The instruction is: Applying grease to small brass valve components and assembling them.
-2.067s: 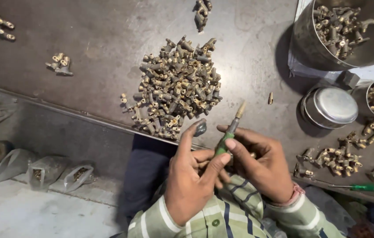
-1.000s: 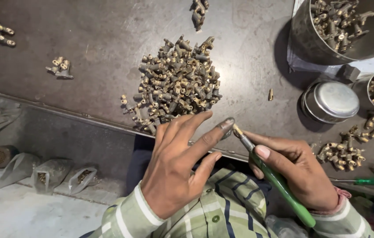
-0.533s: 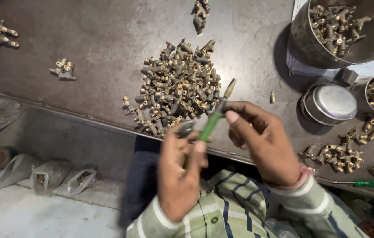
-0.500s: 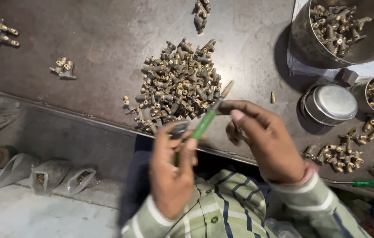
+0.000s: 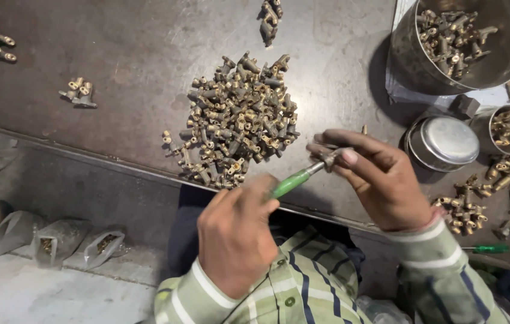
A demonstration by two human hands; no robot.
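Note:
My left hand (image 5: 235,237) grips the green handle of a small screwdriver (image 5: 291,182), its shaft pointing up and to the right. My right hand (image 5: 378,177) pinches a small brass fitting (image 5: 329,158) at the screwdriver's tip, just over the table's front edge. A heap of similar brass fittings (image 5: 238,123) lies on the dark metal table (image 5: 135,78) right behind the hands.
A large steel pot (image 5: 507,54) with fittings stands at the back right, an upturned steel bowl (image 5: 447,143) and a small cup (image 5: 504,127) beside it. Loose fittings (image 5: 468,207) lie at right, a second green screwdriver (image 5: 488,248) near the edge. Plastic bags (image 5: 57,243) lie on the floor.
The hands shifted: earlier my right hand held the green screwdriver while my left reached toward the heap. Now my left hand grips the handle and my right holds a fitting at its tip.

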